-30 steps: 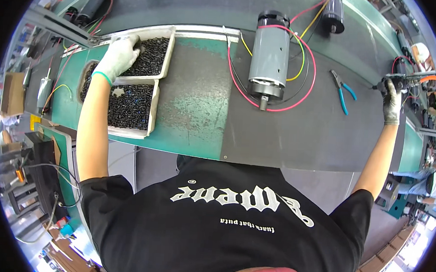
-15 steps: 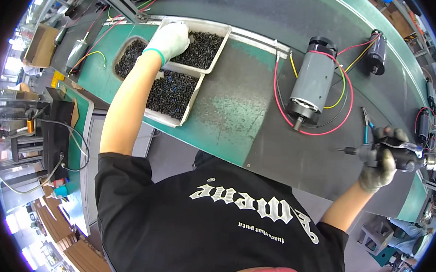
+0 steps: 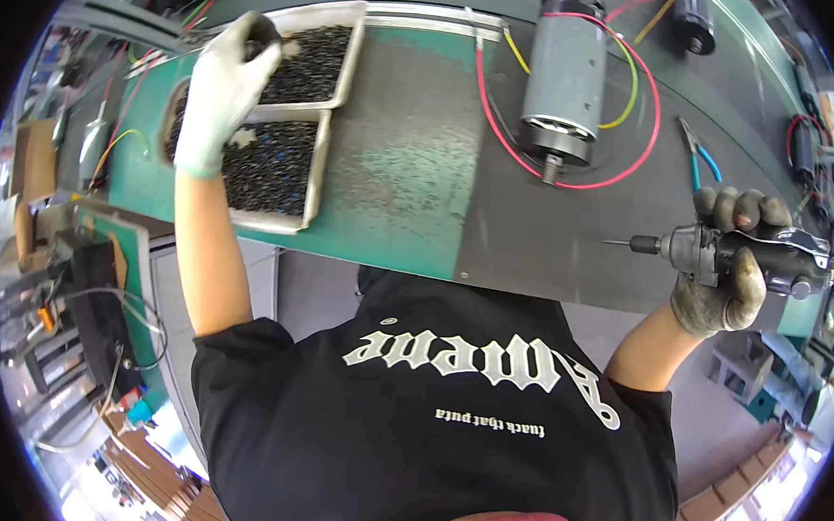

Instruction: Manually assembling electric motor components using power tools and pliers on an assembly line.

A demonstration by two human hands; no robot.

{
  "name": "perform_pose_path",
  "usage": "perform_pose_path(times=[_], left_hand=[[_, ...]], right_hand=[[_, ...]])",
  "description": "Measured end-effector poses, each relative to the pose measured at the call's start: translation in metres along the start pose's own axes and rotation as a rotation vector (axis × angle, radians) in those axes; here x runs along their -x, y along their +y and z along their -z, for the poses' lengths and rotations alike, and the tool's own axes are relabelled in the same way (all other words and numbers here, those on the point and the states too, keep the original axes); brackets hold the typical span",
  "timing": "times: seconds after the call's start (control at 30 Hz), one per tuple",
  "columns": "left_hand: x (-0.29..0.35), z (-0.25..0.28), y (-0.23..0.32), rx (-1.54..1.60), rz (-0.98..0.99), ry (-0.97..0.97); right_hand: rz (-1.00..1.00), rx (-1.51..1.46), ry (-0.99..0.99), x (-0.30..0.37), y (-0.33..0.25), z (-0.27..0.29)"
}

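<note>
In a white glove with dark fingertips, my left hand is above the far white bin of small black screw-like parts. Its fingers curl together; whatever they may pinch is too small to make out. A near white bin adjoins it, filled with similar dark parts. On the right, my right hand, in a dirty grey glove, wraps around a black and grey power screwdriver. The driver's thin bit points left. A grey cylindrical motor with red, yellow and green wires lies on the bench beyond it.
Blue-handled pliers lie between the motor and the driver. Another motor rests at the far right. A metal frame bar rises at the far left, and the green and dark bench's front edge runs close to my body.
My left hand has shifted toward the left edge of the far bin and its fingertips have turned into view. My right hand still holds the driver; the whole view has shifted slightly.
</note>
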State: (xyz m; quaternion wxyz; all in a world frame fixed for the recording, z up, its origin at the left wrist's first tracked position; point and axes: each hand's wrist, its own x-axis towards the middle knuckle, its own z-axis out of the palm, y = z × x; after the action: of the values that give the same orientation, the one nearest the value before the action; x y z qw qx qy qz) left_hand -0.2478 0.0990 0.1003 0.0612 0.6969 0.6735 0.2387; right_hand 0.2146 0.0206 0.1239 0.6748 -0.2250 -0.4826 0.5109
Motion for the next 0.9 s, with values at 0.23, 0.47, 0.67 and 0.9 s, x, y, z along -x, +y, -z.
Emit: perform_pose_path(times=[0.23,0.47,0.67,0.9], left_hand=[[0.090,-0.065,0.155,1.942,0.288,-0.484],[0.103,-0.117,0.197,2.488,0.303,-0.677],[0.115,-0.122,0.203,2.457,0.484,-0.663],[0.131,-0.137,0.201,2.340,0.439,-0.634]], right_hand=[[0.031,-0.504,0.017,-0.017,-0.016,-0.047],[0.002,-0.426,0.110,-0.007,-0.002,-0.024],[-0.006,-0.395,0.168,0.015,0.016,-0.033],[-0.049,-0.345,0.256,0.037,0.026,0.008]])
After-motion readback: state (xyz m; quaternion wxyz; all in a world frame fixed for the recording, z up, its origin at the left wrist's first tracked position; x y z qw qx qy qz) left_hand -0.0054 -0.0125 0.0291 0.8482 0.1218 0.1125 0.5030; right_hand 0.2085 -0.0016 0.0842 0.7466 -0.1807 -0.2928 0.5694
